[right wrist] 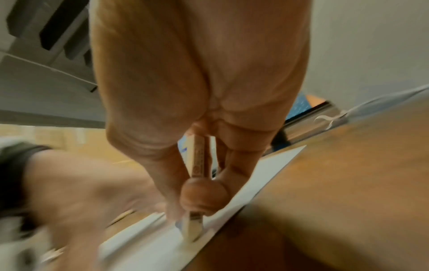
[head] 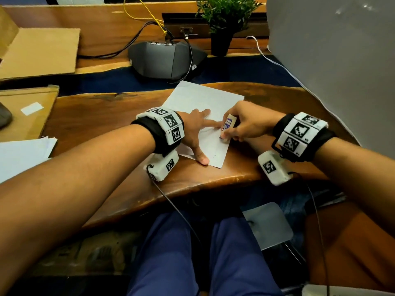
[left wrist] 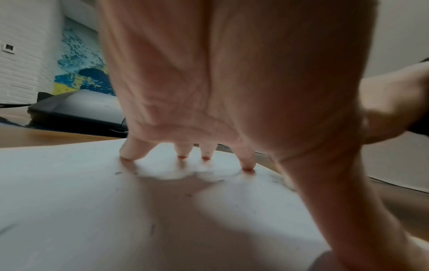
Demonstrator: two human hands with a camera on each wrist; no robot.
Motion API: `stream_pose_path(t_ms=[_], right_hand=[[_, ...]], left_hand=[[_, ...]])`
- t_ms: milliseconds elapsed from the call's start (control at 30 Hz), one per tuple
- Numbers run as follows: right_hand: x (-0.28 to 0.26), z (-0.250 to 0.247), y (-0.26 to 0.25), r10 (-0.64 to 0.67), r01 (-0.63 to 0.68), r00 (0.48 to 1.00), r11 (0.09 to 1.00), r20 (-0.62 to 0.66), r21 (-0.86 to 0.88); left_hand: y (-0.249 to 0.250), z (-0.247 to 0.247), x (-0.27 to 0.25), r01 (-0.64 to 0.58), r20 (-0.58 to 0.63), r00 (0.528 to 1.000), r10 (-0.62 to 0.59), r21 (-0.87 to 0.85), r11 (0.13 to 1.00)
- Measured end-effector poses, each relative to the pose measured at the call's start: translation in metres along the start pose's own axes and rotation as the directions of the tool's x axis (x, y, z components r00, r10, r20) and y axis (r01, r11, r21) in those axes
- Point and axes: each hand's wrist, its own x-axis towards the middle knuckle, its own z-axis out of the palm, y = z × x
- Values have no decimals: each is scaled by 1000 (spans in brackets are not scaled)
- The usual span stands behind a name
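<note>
A white sheet of paper [head: 201, 99] lies on the wooden desk [head: 96, 120] in front of me. My left hand [head: 198, 133] is spread flat, its fingertips [left wrist: 205, 155] pressing the sheet [left wrist: 69, 192] down. My right hand [head: 239, 124] pinches a white eraser in a blue-printed sleeve [head: 227, 127] between thumb and fingers. The eraser's lower end touches the paper near its right edge, just beside my left index finger. In the right wrist view the eraser [right wrist: 197, 165] stands on edge against the sheet [right wrist: 255, 179], and the picture is blurred.
A dark conference phone [head: 166, 58] with cables sits behind the paper. A potted plant [head: 224, 20] stands at the back. Cardboard pieces [head: 40, 52] and a stack of white sheets [head: 23, 154] lie at the left. A grey panel [head: 342, 60] stands close at the right.
</note>
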Motion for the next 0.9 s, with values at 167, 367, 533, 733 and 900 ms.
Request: stream_pose_path(t_ms=[167, 367, 533, 733, 900], right_hand=[[0, 4, -1, -5, 5, 1000, 1000, 8, 16], [-9, 17, -9, -46, 47, 998, 998, 40, -28], [-2, -3, -6, 57, -56, 993, 998, -99, 12], [-13, 19, -19, -61, 63, 998, 995, 35, -72], [-6, 7, -10, 10, -14, 992, 999, -122, -37]], left_hand=[[-1, 0, 0, 6, 13, 1000, -7, 16, 1000], [-1, 1, 0, 7, 9, 1000, -8, 23, 1000], [1, 0, 1, -2, 13, 1000, 1, 46, 999], [-2, 3, 3, -10, 3, 1000, 10, 61, 998], [0, 2, 2, -10, -3, 1000, 10, 58, 998]])
